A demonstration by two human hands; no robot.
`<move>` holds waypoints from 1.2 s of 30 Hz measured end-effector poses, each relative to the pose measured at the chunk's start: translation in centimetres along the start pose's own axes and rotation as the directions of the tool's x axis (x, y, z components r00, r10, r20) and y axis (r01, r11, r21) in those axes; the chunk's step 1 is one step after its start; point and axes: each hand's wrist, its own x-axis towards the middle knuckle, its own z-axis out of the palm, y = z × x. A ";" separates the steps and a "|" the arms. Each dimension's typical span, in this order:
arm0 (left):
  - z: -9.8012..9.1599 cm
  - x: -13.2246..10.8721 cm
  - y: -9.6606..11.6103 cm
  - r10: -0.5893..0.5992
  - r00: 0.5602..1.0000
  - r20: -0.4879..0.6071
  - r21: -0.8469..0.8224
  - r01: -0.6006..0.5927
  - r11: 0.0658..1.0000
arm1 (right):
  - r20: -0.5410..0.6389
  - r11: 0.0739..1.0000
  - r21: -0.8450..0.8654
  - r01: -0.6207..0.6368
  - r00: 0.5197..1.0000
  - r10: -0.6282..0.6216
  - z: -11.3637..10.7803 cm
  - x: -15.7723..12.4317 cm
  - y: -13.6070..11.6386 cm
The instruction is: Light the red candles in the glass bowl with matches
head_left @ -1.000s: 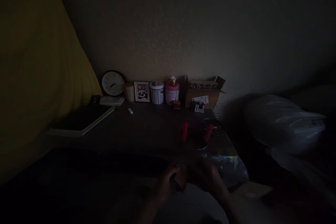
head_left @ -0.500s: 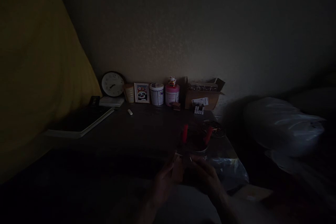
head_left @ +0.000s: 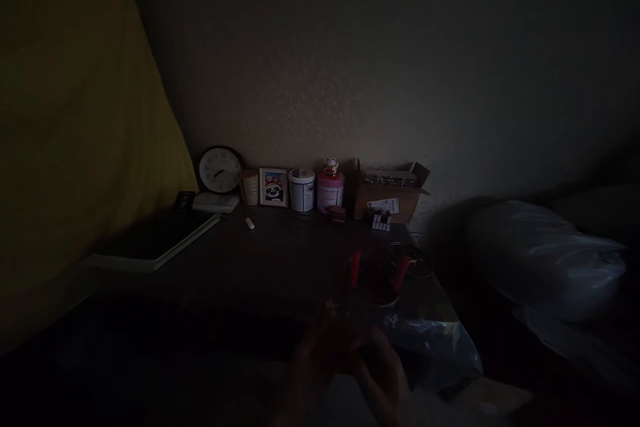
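The scene is very dark. My left hand [head_left: 313,360] and my right hand [head_left: 383,367] are close together low in the middle, over the near edge of a dark desk [head_left: 280,260]. Between them is a small brownish thing [head_left: 336,333] that I cannot make out. Both hands look curled, but their fingers are blurred. Just beyond them stands a round container [head_left: 376,279] with two red handles sticking up. A crumpled clear plastic bag [head_left: 430,337] lies to the right of my hands.
Along the wall stand a clock [head_left: 219,171], a small framed picture [head_left: 273,187], a white tub [head_left: 301,189], a pink tub [head_left: 329,191] and an open cardboard box [head_left: 390,192]. A flat board [head_left: 155,240] lies left beside a yellow curtain [head_left: 65,133]. A pale bag [head_left: 540,247] lies right.
The view has tilted up a little, so the desk things sit lower. My hands have come closer together and are darker and more blurred.
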 end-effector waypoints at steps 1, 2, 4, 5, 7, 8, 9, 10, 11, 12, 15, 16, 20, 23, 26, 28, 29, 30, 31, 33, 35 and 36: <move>0.1 0.1 -0.1 -0.017 1.000 -0.019 -0.023 0.016 1.000 | 0.003 0.994 -0.084 0.072 0.997 -0.072 0.1 -0.2 0.4; 0.2 0.1 -0.1 -0.040 0.998 -0.041 -0.054 0.038 0.998 | -0.004 0.978 -0.162 0.128 0.991 -0.131 0.2 -0.4 0.9; 0.4 0.1 -0.2 -0.089 0.993 -0.083 -0.116 0.079 0.990 | -0.049 0.937 -0.274 0.216 0.970 -0.237 0.3 -0.6 1.7; 0.5 0.0 -0.2 -0.105 0.990 -0.095 -0.135 0.092 0.987 | -0.072 0.921 -0.305 0.241 0.959 -0.275 0.3 -0.6 2.0; 0.8 -0.2 0.0 -0.111 0.988 -0.104 -0.140 0.095 0.986 | -0.078 0.912 -0.318 0.261 0.951 -0.299 0.2 -0.5 2.1; 1.0 -0.3 0.1 -0.113 0.988 -0.108 -0.142 0.098 0.985 | -0.061 0.915 -0.305 0.263 0.954 -0.294 0.1 -0.4 1.9; 1.2 -0.4 0.2 -0.114 0.987 -0.116 -0.143 0.097 0.985 | -0.030 0.923 -0.286 0.257 0.960 -0.277 0.0 -0.3 1.7; 1.5 -0.4 0.2 -0.119 0.985 -0.124 -0.148 0.100 0.984 | -0.001 0.932 -0.266 0.245 0.967 -0.254 0.0 -0.1 1.4; 1.7 -0.5 0.3 -0.123 0.983 -0.135 -0.149 0.103 0.983 | 0.020 0.939 -0.248 0.237 0.971 -0.240 -0.1 0.0 1.1; 1.9 -0.5 0.2 -0.124 0.981 -0.149 -0.141 0.103 0.985 | 0.031 0.945 -0.234 0.230 0.973 -0.229 -0.1 0.2 1.0; 1.5 -0.6 -0.1 -0.096 0.979 -0.183 -0.047 0.089 0.995 | 0.006 0.962 -0.190 0.197 0.980 -0.200 -0.1 0.5 0.9; 1.0 -0.6 -0.3 -0.077 0.980 -0.183 -0.004 0.078 0.997 | -0.018 0.969 -0.171 0.179 0.983 -0.185 -0.1 0.6 1.0; -1.0 -0.7 -0.5 -0.016 0.986 -0.164 0.039 0.022 0.999 | -0.090 0.995 -0.053 0.089 0.992 -0.094 -0.1 0.7 0.7; -0.7 -0.6 0.1 -0.022 0.993 -0.117 0.071 0.031 0.997 | -0.088 0.992 0.116 -0.045 0.995 0.056 -0.2 0.9 0.0; 1.3 -0.3 0.7 0.035 0.998 -0.043 0.139 -0.029 0.990 | -0.164 0.955 0.267 -0.132 0.970 0.180 -0.9 1.6 0.1; 2.8 -0.1 1.0 0.077 0.997 -0.024 0.148 -0.073 0.986 | -0.241 0.928 0.349 -0.130 0.944 0.223 -1.6 2.0 0.6; 3.4 0.0 1.1 0.087 0.996 -0.023 0.143 -0.083 0.986 | -0.271 0.915 0.383 -0.129 0.931 0.245 -2.0 2.2 0.8; 4.0 0.0 1.2 0.096 0.995 -0.019 0.145 -0.092 0.985 | -0.295 0.904 0.406 -0.131 0.918 0.266 -2.4 2.4 1.0; 4.4 0.1 1.4 0.099 0.995 -0.016 0.155 -0.095 0.983 | -0.320 0.899 0.417 -0.133 0.905 0.282 -2.8 2.5 1.0; 5.1 0.1 1.6 0.097 0.995 -0.014 0.189 -0.093 0.978 | -0.365 0.902 0.411 -0.132 0.883 0.296 -3.6 2.7 0.7; 5.7 0.0 1.6 0.101 0.995 -0.026 0.205 -0.094 0.974 | -0.392 0.912 0.392 -0.120 0.875 0.283 -4.1 2.6 0.0; 5.9 0.0 1.6 0.101 0.994 -0.033 0.200 -0.093 0.975 | -0.398 0.917 0.382 -0.113 0.876 0.273 -4.3 2.5 -0.5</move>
